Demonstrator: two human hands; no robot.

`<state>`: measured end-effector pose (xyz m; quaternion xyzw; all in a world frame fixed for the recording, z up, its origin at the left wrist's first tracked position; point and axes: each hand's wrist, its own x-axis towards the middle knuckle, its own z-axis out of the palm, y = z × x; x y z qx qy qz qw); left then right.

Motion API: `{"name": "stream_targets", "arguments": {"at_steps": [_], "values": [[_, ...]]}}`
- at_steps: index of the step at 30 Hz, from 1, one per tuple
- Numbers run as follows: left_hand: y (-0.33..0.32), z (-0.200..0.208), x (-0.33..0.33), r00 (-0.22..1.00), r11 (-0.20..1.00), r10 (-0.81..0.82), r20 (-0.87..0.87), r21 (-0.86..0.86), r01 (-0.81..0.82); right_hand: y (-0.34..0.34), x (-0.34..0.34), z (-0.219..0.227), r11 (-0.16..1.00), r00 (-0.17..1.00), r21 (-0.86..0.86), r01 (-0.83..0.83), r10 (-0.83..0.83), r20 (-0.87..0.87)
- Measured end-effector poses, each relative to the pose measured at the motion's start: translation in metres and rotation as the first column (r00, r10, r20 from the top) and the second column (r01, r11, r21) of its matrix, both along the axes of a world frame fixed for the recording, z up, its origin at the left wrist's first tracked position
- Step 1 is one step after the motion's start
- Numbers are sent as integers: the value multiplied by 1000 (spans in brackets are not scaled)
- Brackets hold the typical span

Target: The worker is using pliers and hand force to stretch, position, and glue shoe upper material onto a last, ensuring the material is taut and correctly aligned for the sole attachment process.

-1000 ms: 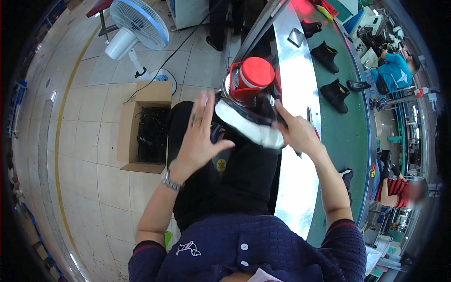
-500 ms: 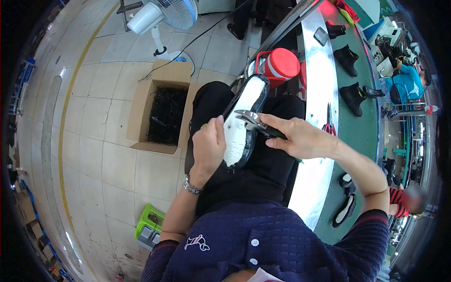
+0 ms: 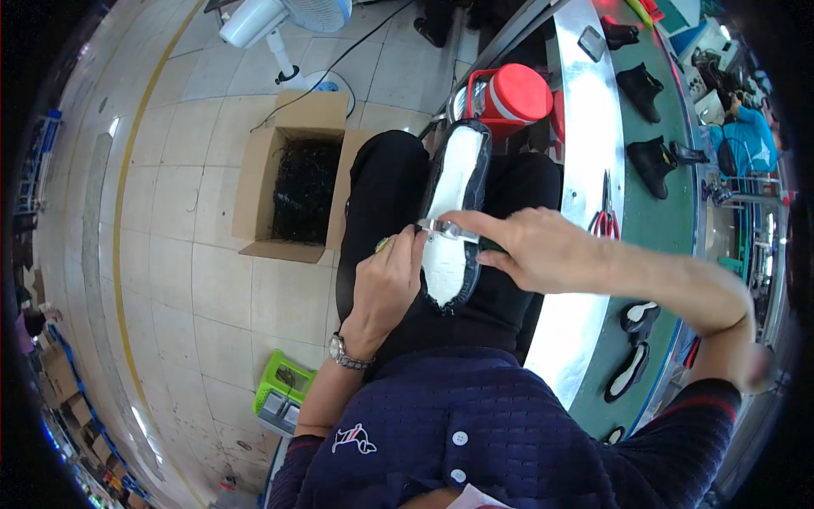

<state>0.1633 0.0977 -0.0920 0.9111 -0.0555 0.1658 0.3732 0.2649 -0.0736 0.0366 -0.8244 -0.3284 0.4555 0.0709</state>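
Observation:
A black shoe (image 3: 455, 170) lies bottom up across my thighs, its white insole board facing me and the black upper folded around the edge. My left hand (image 3: 388, 284) is closed on the shoe's left edge, fingertips beside the tool's metal head. In my right hand (image 3: 538, 250) I grip lasting pincers (image 3: 443, 227), whose dark handles are mostly covered by my fingers. The pincers' head reaches across the insole to the left edge, close to my left fingertips. Whether the jaws bite the upper cannot be made out.
At my right runs a metal ledge (image 3: 585, 161) with red-handled scissors (image 3: 606, 222), beside a green conveyor belt (image 3: 606, 339) carrying black boots (image 3: 651, 165). A red jug (image 3: 519, 92) stands beyond my knees. A cardboard box (image 3: 248, 191) of black scraps sits left.
The pincers have moved nearer me along the shoe, with their head now at its left edge. The shoe has turned to point more straight ahead. My right elbow has swung outward.

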Motion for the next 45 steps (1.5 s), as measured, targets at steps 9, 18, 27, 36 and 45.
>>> {"name": "stream_targets", "arguments": {"at_steps": [9,18,27,36,45], "values": [[-5,-20,43,657,-306,-741,-137,-803,-512,-37,-22,-30,956,975,292,34,-96,201],[-23,-15,52,699,56,-637,-325,-924,-379,-31,-8,12,954,935,36,298,-284,-212],[-12,-13,57,693,116,-654,-304,-945,-305,-33,65,-35,960,865,248,-133,-9,501],[-8,-17,55,657,49,-694,-295,-930,-365,-19,46,-19,982,840,59,-177,120,529],[3,-19,63,592,52,-749,-298,-917,-396,-21,33,-17,955,872,247,-163,23,490]]}}
